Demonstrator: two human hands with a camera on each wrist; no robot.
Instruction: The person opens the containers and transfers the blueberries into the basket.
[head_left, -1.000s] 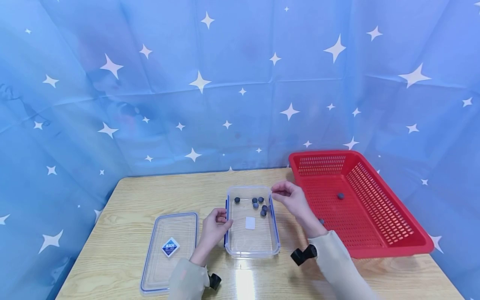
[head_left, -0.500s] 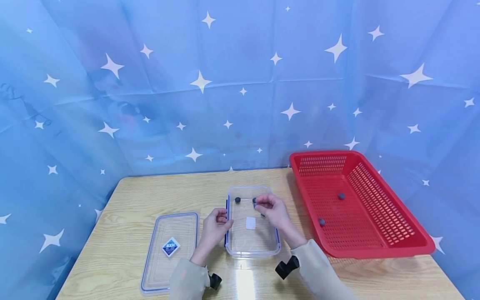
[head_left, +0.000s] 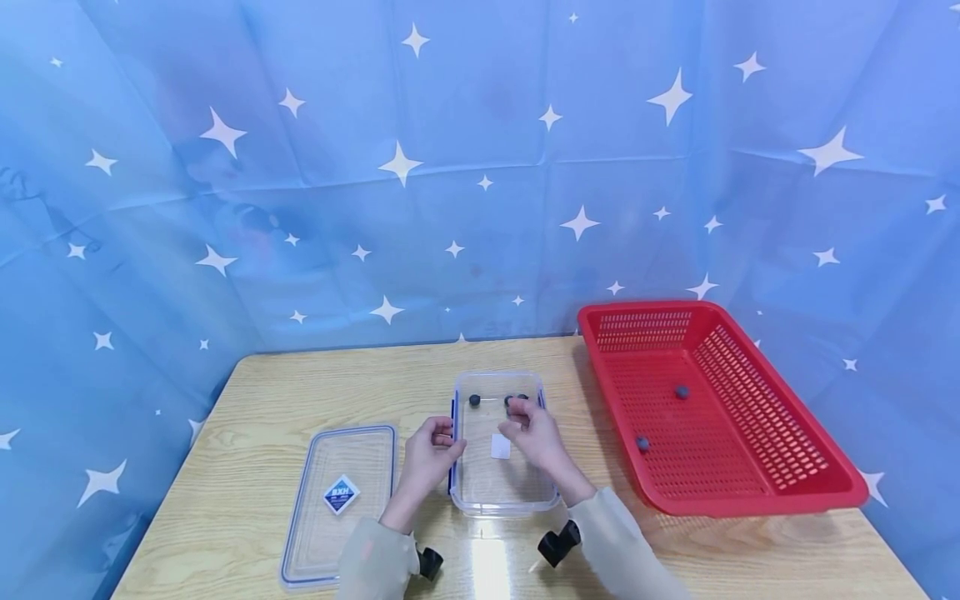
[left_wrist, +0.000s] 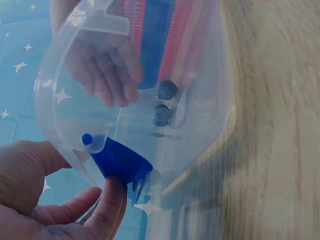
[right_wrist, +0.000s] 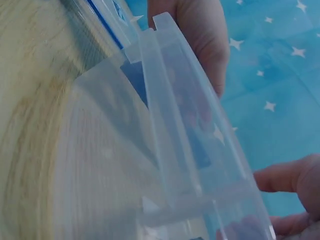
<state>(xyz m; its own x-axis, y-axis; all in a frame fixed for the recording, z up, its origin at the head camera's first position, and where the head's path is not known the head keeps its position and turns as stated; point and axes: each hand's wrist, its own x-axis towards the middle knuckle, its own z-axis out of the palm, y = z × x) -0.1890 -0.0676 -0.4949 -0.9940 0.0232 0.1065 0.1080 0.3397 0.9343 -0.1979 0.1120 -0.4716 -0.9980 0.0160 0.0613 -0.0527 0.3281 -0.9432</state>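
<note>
My left hand [head_left: 431,454] grips the left wall of a clear plastic food container [head_left: 506,492], the thumb over its rim. In the left wrist view its fingertips lie at a blue latch [left_wrist: 122,159]. My right hand [head_left: 536,433] hangs over the container's right half, thumb and forefinger apart, with nothing visible between them. Several dark blueberries [head_left: 475,401] lie on the container floor, some hidden under the right hand. Through the clear wall the left wrist view shows a few blueberries [left_wrist: 167,90] beside the right hand's hanging fingers [left_wrist: 107,75].
A red perforated basket [head_left: 750,504] stands on the right of the wooden table [head_left: 300,383], with two blueberries [head_left: 682,392] in it. The container's blue-edged lid [head_left: 315,533] lies flat on the left. A starry blue curtain [head_left: 480,208] hangs behind.
My right hand has moved left from the container's right rim to over its inside, then slightly nearer to me. The left hand has stayed on the left wall.
</note>
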